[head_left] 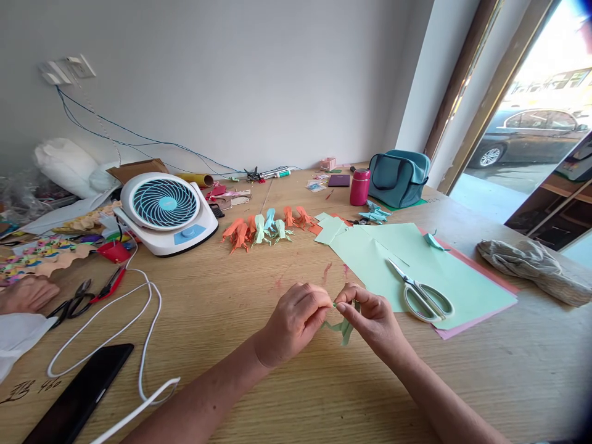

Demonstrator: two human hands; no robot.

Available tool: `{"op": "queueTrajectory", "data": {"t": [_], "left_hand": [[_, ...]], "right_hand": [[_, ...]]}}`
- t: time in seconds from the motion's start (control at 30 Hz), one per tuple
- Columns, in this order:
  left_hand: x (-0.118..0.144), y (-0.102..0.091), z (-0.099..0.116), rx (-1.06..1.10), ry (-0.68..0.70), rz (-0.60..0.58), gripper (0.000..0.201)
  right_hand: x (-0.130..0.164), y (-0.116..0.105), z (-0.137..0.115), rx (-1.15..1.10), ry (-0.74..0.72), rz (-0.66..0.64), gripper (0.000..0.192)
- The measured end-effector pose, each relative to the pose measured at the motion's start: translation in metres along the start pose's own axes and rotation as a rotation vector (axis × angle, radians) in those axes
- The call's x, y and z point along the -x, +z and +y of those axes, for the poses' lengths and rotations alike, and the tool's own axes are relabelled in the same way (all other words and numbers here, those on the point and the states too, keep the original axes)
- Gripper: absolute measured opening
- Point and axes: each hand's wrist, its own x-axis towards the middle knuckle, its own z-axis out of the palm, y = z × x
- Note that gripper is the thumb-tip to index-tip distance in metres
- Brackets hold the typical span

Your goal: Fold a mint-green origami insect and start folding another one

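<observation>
My left hand (295,320) and my right hand (374,319) meet over the wooden table (287,382), fingertips pinching a small folded piece of light green paper (343,327) between them. The paper hangs down in thin folded strips just above the tabletop. Beyond my right hand lie sheets of light green paper (430,271) on a pink sheet, with white-handled scissors (419,291) resting on them. A row of folded orange, green and blue paper figures (266,227) stands further back.
A white and blue desk fan (165,211) sits at the left with a white cable (139,320) looping to a black phone (76,394). Another person's hand (25,293) rests at the far left near black scissors (74,303). A teal bag (398,177), pink flask (359,186) and grey cloth (531,262) stand right.
</observation>
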Motion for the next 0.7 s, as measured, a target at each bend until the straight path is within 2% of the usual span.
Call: {"op": "queueTrajectory", "data": {"t": [0.2, 0.4, 0.57, 0.7], "left_hand": [[0.0042, 0.0011, -0.0044, -0.079, 0.123, 0.022, 0.018], [0.0024, 0.0021, -0.0016, -0.062, 0.046, 0.078, 0.021], [0.001, -0.0011, -0.0026, -0.111, 0.113, 0.048, 0.023], [0.0011, -0.0017, -0.0022, -0.123, 0.113, 0.044, 0.023]], "right_hand": [[0.0006, 0.0019, 0.0002, 0.021, -0.009, 0.001, 0.023], [0.0009, 0.001, 0.0008, -0.006, 0.0, 0.005, 0.024], [0.0006, -0.0002, 0.0028, -0.058, 0.033, -0.011, 0.028], [0.0006, 0.0001, 0.0027, -0.117, 0.079, -0.042, 0.028]]}}
